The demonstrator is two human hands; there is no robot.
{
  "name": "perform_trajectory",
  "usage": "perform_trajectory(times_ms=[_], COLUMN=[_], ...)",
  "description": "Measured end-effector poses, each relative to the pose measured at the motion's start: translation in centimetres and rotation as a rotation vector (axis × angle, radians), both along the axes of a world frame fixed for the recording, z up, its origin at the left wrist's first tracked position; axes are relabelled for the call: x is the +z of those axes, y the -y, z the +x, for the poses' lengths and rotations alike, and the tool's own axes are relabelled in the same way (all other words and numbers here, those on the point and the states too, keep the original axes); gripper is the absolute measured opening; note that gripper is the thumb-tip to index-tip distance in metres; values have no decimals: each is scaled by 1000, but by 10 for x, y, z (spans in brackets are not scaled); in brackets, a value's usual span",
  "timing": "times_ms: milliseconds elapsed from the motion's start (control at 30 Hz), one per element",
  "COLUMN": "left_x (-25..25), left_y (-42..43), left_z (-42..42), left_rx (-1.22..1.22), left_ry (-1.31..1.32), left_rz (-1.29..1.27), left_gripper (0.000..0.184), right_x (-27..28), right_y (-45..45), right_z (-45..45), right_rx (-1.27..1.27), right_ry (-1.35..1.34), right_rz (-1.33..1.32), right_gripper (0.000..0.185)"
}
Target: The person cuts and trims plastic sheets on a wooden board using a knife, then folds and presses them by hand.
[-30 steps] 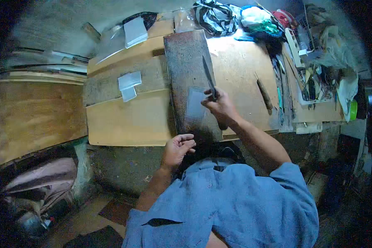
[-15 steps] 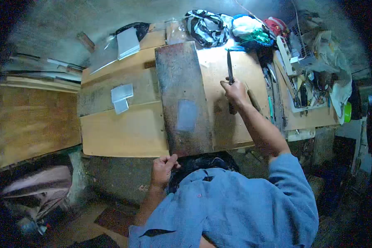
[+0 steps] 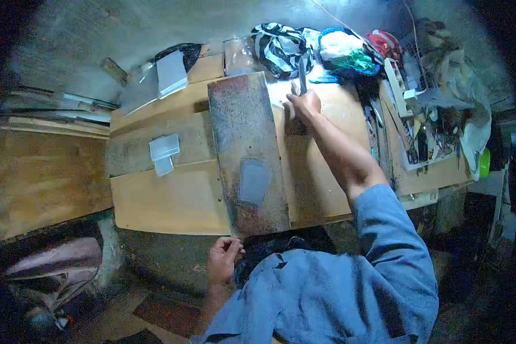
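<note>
My right hand (image 3: 307, 105) reaches over the far part of the table and grips a knife (image 3: 303, 73), its dark narrow blade pointing away from me. The knife's handle is mostly hidden by the hand. Left of that arm, a dark worn board (image 3: 243, 129) lies lengthwise on the table, with a translucent rectangular sheet (image 3: 254, 182) on its near half. My left hand (image 3: 225, 258) is closed in a loose fist just off the near edge, by the board's end. Nothing shows between its fingers.
Small clear pieces (image 3: 164, 149) lie on the wooden table (image 3: 166, 198). White sheets (image 3: 171, 71) rest at the back left. A striped bag (image 3: 281, 49) and other bags line the back. A tool tray (image 3: 424, 160) and a power strip (image 3: 397, 86) are right.
My right hand has moved away from me and slightly left with the knife. My left hand stays closed near the table edge. The view has shifted a little.
</note>
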State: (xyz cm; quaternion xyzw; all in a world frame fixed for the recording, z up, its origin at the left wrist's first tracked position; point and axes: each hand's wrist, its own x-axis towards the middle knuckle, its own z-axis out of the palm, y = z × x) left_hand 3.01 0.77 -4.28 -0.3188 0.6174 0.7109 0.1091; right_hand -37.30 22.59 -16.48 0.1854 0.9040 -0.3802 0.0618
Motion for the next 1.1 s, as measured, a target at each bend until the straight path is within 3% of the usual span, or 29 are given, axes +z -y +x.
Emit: perform_trajectory(times_ms=[167,367,433,567,800,867,967,1100], left_x=[3,1,-9,1,-2,-2,-5,-2], left_y=[-4,-5,-4,-6,-4,-3,-3,-5], left_z=[4,6,9,5,4,3,3,-1], left_rx=[43,36,73,54,38,28,8,-16], left_ry=[47,58,2,54,7,-2,-2,-30], left_rz=[-5,-7,66,27,39,46,31,34], left_gripper=[12,13,14,15,14,15,16,16], right_x=[11,7,2,-10,-13,-38,13,-7], right_y=[13,17,18,8,-22,-35,-35,-54], right_z=[-12,-24,-26,-30,-16,-17,9,9], right_rx=[-25,42,-42,-23,-11,-53,-171,-159], right_ry=[91,140,115,87,29,79,181,60], right_rz=[47,99,81,99,12,-270,-476,-342], right_gripper=[50,37,32,31,30,24,15,15])
